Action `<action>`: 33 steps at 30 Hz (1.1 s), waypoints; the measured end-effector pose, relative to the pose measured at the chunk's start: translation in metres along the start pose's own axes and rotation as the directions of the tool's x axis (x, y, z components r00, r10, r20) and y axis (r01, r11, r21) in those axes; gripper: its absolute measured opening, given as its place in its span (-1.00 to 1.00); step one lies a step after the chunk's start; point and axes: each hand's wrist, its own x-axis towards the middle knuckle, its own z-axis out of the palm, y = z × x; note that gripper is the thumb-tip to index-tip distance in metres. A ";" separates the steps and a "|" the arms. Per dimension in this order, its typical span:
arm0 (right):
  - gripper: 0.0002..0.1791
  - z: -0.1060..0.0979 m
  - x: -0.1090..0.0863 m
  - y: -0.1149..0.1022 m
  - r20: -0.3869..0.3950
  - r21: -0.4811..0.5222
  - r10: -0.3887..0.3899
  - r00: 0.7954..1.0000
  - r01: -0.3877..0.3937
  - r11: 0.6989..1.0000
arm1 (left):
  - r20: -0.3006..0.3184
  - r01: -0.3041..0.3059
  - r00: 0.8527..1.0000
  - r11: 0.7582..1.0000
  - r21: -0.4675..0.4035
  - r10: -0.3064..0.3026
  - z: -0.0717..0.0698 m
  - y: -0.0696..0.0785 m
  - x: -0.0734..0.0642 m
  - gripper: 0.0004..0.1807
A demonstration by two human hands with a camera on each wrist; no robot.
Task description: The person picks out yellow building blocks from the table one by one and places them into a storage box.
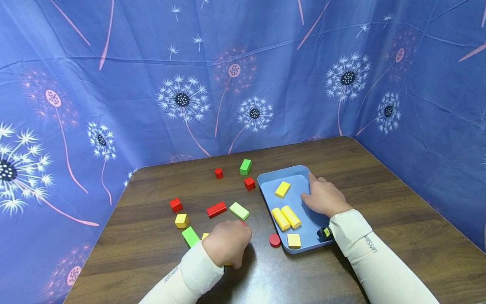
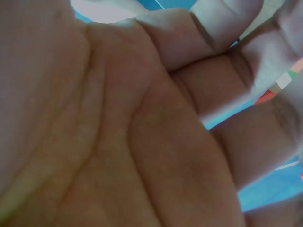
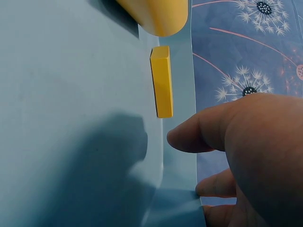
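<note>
My left hand [image 1: 228, 241] is over the table near the front, bent downward. A bit of red shows at its fingers and a bit of yellow below it; whether it holds either is hidden. The left wrist view shows mostly the palm [image 2: 156, 127]. At the blue tray [image 1: 309, 230], my right hand [image 1: 325, 196] touches the right rim, its thumb over the inside and other fingers at the outer edge. Inside lie two yellow cylinders [image 1: 285, 218], a yellow block [image 1: 282, 189] and a yellow square block [image 1: 294, 241].
Left of the tray lie a red disc [image 1: 275, 240], a light green block [image 1: 239, 211], a red block [image 1: 216, 210], a yellow cube [image 1: 182, 221] and a green block [image 1: 190, 237]. Farther back are a red cube [image 1: 249, 183], a green block [image 1: 245, 167] and a red cylinder [image 1: 219, 173].
</note>
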 end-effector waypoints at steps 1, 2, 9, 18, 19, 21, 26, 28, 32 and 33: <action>-0.06 0.000 0.000 0.000 0.000 0.000 0.000 1.000 0.000 1.000 | 0.009 -0.001 1.000 1.000 -0.003 0.001 0.000 0.000 0.000 -0.58; -0.06 0.000 0.000 0.000 0.000 0.000 0.000 1.000 0.000 1.000 | 0.015 -0.001 1.000 1.000 -0.004 0.001 0.000 0.000 0.000 -0.59; -0.06 0.000 0.000 -0.001 0.001 -0.004 -0.001 1.000 0.001 1.000 | 0.057 0.019 0.998 1.000 0.003 -0.019 0.001 0.001 0.002 -0.59; -0.05 -0.001 0.000 0.000 0.006 -0.003 -0.002 1.000 0.002 1.000 | 0.069 0.022 0.997 0.999 0.033 -0.024 0.003 0.002 0.004 -0.60; -0.05 -0.001 0.000 0.000 0.008 -0.003 -0.001 1.000 0.001 1.000 | 0.069 0.023 0.997 0.999 0.035 -0.025 0.003 0.002 0.004 -0.60; -0.04 -0.002 -0.001 0.000 0.011 -0.001 0.000 1.000 0.000 1.000 | 0.067 0.028 0.997 0.999 0.038 -0.031 0.003 0.003 0.005 -0.61; -0.04 -0.002 -0.001 0.000 0.010 0.001 -0.001 1.000 0.001 1.000 | 0.053 0.029 0.998 0.999 0.043 -0.031 0.004 0.003 0.005 -0.62; -0.05 -0.001 0.000 0.000 0.007 0.000 -0.004 1.000 0.004 1.000 | 0.044 0.024 0.999 0.999 0.042 -0.026 0.004 0.003 0.005 -0.61; -0.06 0.000 0.000 0.000 -0.001 -0.002 -0.010 1.000 0.010 1.000 | 0.007 0.004 1.000 0.999 0.046 -0.005 0.004 0.003 0.004 -0.65; -0.06 0.000 0.000 0.000 -0.003 -0.004 -0.011 1.000 0.011 1.000 | -0.002 -0.002 1.000 0.999 0.052 0.002 0.004 0.003 0.004 -0.66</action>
